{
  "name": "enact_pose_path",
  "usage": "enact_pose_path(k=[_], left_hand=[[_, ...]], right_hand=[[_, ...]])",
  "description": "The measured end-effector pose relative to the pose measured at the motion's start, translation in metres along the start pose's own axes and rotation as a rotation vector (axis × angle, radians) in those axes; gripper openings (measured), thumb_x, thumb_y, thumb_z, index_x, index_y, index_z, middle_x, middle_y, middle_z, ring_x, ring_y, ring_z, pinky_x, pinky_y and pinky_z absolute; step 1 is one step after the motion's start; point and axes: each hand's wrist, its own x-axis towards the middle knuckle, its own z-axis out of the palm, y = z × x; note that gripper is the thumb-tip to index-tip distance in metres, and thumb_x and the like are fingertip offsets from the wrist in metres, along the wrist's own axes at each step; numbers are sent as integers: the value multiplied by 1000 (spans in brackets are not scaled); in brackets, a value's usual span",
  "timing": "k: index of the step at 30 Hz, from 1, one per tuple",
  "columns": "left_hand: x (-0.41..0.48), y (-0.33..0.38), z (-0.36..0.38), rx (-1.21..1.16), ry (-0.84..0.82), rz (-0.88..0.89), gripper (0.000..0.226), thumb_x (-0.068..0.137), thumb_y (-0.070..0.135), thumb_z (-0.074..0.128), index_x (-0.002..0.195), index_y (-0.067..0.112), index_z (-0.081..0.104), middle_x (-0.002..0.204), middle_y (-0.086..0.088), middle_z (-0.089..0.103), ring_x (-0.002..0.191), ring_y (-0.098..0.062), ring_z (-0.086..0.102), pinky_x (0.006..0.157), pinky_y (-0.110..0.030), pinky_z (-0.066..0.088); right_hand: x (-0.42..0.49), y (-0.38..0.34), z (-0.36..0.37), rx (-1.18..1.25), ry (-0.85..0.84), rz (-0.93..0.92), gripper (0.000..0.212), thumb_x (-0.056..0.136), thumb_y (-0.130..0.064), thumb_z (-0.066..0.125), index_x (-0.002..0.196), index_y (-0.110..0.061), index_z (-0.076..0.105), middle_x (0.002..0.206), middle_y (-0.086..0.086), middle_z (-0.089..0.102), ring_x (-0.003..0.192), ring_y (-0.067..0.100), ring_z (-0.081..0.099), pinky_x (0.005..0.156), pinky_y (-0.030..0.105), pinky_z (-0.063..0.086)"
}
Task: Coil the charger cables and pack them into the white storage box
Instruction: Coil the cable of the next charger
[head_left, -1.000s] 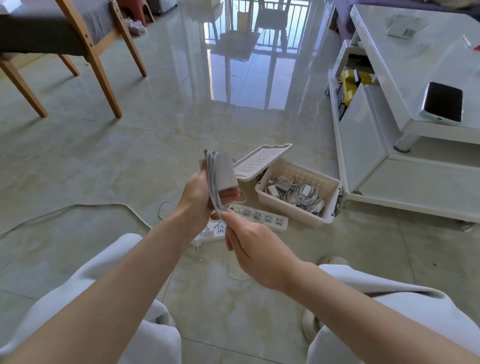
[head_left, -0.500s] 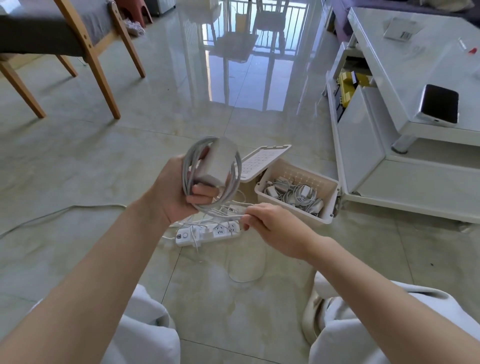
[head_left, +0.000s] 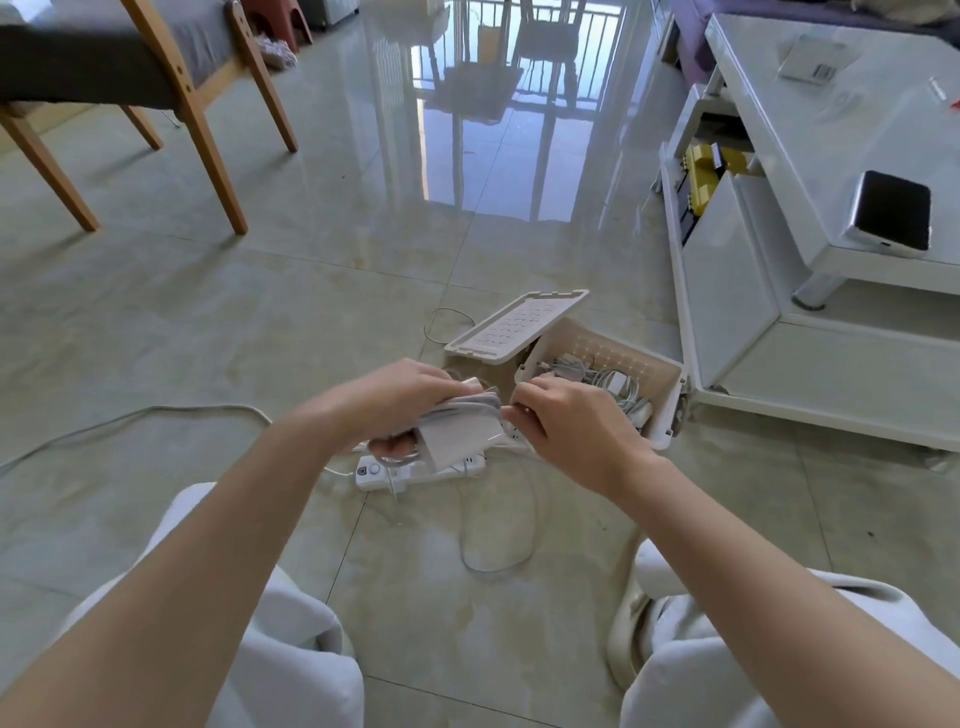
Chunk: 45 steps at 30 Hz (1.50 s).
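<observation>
1. Left hand (head_left: 400, 400) curls round a pale grey rectangular charger brick (head_left: 460, 434), smooth hard plastic, with thin rubbery cable wound over it.
2. Right hand (head_left: 569, 434), at the brick's 3 o'clock, pinches the cable. Risk: the springy coil unwinds if the pinch slips.
3. White perforated plastic storage box (head_left: 667, 415), further toward 3 o'clock, lid open, holds coiled chargers.

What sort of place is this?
Probably a home living room: glossy tiled floor, a low white table with a phone on it, and a wooden-legged seat with a grey cushion.
</observation>
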Motion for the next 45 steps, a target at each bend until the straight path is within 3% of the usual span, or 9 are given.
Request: enact_pose_path(k=[4, 8, 13, 18, 25, 30, 36, 42, 45], left_hand=[[4, -1, -1, 94, 62, -2, 40, 89, 51, 54, 79, 13, 61, 52, -3, 47, 35, -15, 35, 35, -15, 24], [5, -3, -8, 147, 45, -61, 40, 89, 49, 56, 63, 18, 53, 54, -4, 44, 39, -17, 35, 38, -17, 25], [4, -13, -8, 369, 75, -99, 40, 90, 49, 53, 72, 14, 54, 59, -5, 50, 33, -15, 40, 37, -16, 30], [14, -17, -12, 292, 239, -37, 40, 91, 49, 52, 77, 12, 55, 67, -6, 52, 43, -16, 44, 35, -17, 32], [13, -16, -14, -12, 113, 17, 38, 90, 47, 54, 66, 21, 65, 62, -12, 51, 55, -22, 42, 47, -23, 24], [16, -17, -11, 100, 173, -11, 36, 93, 47, 49, 80, 16, 59, 60, -5, 51, 42, -16, 39, 38, -19, 27], [28, -19, 11, 190, 379, 65, 31, 96, 44, 45, 89, 13, 46, 75, -9, 54, 50, -19, 51, 30, -18, 32], [36, -13, 25, -464, 380, 75, 41, 99, 45, 33, 105, 4, 38, 82, -13, 54, 44, -14, 53, 39, -25, 43], [33, -8, 29, -861, 293, 24, 50, 100, 48, 30, 114, 3, 47, 82, -10, 55, 57, -17, 55, 51, -28, 48]], right_hand=[[1, 1, 3, -24, 29, 45, 37, 94, -38, 48, 69, -13, 59, 60, -2, 58, 53, 19, 56, 49, 24, 36], [6, -7, 6, 49, 1, -9, 10, 93, -10, 51, 89, -10, 61, 82, 2, 65, 77, 22, 57, 65, 30, 46], [6, -1, -2, -24, 63, 154, 33, 92, -46, 49, 82, -17, 63, 64, -4, 66, 56, 18, 61, 51, 25, 36], [3, -3, 0, 46, 79, 220, 24, 96, -31, 47, 91, -13, 62, 68, 2, 66, 62, 25, 62, 53, 29, 40], [0, 9, 0, 166, -22, 445, 26, 95, -32, 47, 95, -13, 66, 79, 3, 67, 69, 18, 55, 62, 29, 44], [-1, -2, -6, 220, 62, 390, 25, 94, -33, 51, 90, -15, 69, 69, -3, 64, 60, 13, 55, 59, 30, 49], [-3, -25, -11, 280, 140, 281, 23, 96, -26, 48, 96, -15, 68, 71, 2, 68, 60, 17, 59, 58, 29, 47], [-18, -61, 1, 454, 47, 102, 35, 96, -8, 39, 129, -5, 51, 92, 12, 66, 82, 13, 51, 69, 13, 34], [-21, -68, 6, 555, -38, 117, 45, 96, -6, 35, 141, -12, 37, 85, 1, 53, 77, 15, 51, 78, 25, 43]])
